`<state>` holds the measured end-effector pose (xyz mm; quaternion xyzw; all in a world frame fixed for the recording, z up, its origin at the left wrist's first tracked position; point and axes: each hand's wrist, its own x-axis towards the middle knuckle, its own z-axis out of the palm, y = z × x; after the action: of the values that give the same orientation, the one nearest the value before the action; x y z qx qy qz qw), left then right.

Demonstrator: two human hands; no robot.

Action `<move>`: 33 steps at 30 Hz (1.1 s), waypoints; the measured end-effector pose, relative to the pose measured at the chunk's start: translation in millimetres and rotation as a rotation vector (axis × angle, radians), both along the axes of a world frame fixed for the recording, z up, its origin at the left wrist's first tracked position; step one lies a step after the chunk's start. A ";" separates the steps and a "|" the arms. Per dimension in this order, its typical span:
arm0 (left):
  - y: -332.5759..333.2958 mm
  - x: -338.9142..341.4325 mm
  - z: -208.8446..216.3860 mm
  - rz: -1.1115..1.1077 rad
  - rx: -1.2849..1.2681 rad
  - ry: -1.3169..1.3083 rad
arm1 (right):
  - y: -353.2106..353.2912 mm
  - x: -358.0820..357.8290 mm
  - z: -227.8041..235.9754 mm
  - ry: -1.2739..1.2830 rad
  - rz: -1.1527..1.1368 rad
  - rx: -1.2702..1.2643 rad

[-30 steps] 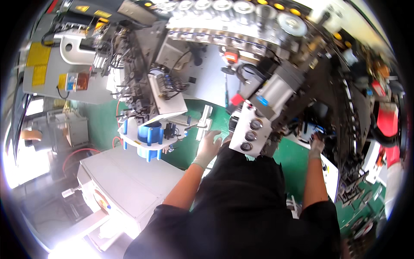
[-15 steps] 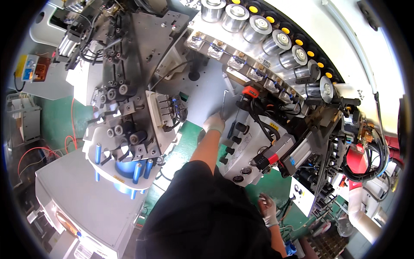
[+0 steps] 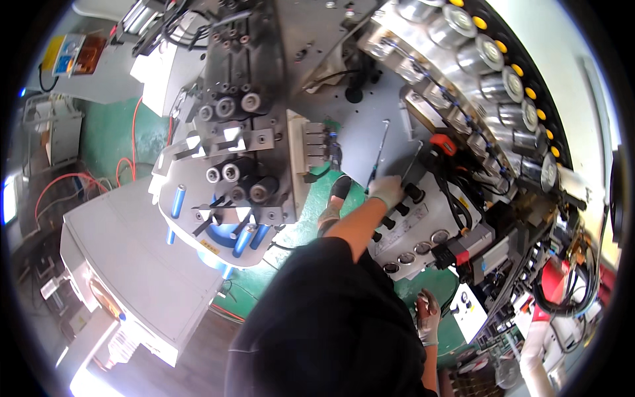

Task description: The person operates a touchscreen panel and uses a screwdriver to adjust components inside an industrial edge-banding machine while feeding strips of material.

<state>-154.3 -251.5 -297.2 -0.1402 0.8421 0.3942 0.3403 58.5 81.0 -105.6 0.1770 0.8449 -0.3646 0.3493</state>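
My left hand point(image 3: 387, 190), in a pale glove, reaches over the edge of a grey metal plate point(image 3: 366, 142). Its fingers close around the lower end of a screwdriver point(image 3: 413, 161), whose thin shaft sticks out beyond them; the hand hides the handle. Just left of the hand lies a second long-shafted tool point(image 3: 379, 153) with a dark handle and a small head at its far end. Down at my right side hangs my right hand point(image 3: 428, 321), also gloved, its fingers loosely curled and apart with nothing visible in them.
Beside my left hand stands a grey control box point(image 3: 407, 235) with black knobs and round gauges. A red-and-black device point(image 3: 442, 144) and cables sit behind it. Metal rollers point(image 3: 503, 86) curve along the right. At left are a roller-bearing machine arm point(image 3: 248, 119) and a grey cabinet point(image 3: 139, 264).
My view has turned, shifting the scene. The left hand has let go of the long-shafted tool, now lying on the plate, and moved right onto the screwdriver. My right hand stays low at my side.
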 end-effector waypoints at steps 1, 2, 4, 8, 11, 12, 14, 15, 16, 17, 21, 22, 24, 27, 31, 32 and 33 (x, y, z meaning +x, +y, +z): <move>5.7 -1.5 -4.4 0.032 -0.010 -0.041 | -0.2 -9.7 7.8 -0.014 0.072 0.031; 13.3 -4.3 -9.4 0.055 -0.018 -0.080 | -6.6 -15.8 16.8 0.020 0.131 0.037; 19.7 -6.4 -18.8 0.031 -0.009 -0.095 | -18.6 -22.6 25.5 0.027 0.148 0.072; 16.7 -14.2 -25.4 0.080 0.021 -0.140 | -25.0 -37.3 38.7 0.063 0.191 0.086; 2.9 12.0 -12.5 0.215 0.073 -0.007 | -49.4 -49.1 58.7 0.086 0.257 0.112; 6.0 23.7 -12.3 0.267 0.066 0.067 | -61.7 -54.6 69.5 0.088 0.285 0.124; -4.1 35.0 19.0 0.327 0.101 0.110 | -83.1 -66.7 89.1 0.068 0.308 0.052; -9.2 40.5 32.3 0.350 0.120 0.133 | -89.3 -70.3 95.1 0.060 0.313 0.017; -11.9 44.4 36.4 0.417 0.153 0.233 | -91.8 -74.5 98.9 0.179 0.393 -0.092; -18.9 42.7 51.4 0.465 0.207 0.258 | -103.7 -84.6 110.2 0.204 0.432 -0.140; -41.7 40.3 132.4 0.603 0.487 0.329 | -145.4 -121.8 151.3 0.403 0.513 -0.272; -41.6 38.6 161.7 0.630 0.584 0.240 | -155.1 -131.2 157.1 0.511 0.516 -0.263; -44.4 37.8 219.4 0.590 0.723 0.215 | -172.5 -154.8 166.6 0.718 0.557 -0.163; -34.1 34.3 259.1 0.428 1.057 0.297 | -171.9 -176.2 165.8 0.889 0.574 -0.110; 5.6 20.5 297.0 0.441 1.462 -0.072 | -149.2 -197.0 176.1 0.997 0.514 -0.235; 14.6 16.6 302.6 0.454 1.472 -0.099 | -141.2 -200.7 182.6 1.020 0.496 -0.183; 24.8 9.3 310.4 0.469 1.483 -0.123 | -132.0 -205.0 190.2 1.043 0.481 -0.132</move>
<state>-144.9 -226.7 13.2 -0.0720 0.2863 0.9075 0.2989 -146.5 -51.1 84.7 -0.2453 0.8973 -0.3659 -0.0299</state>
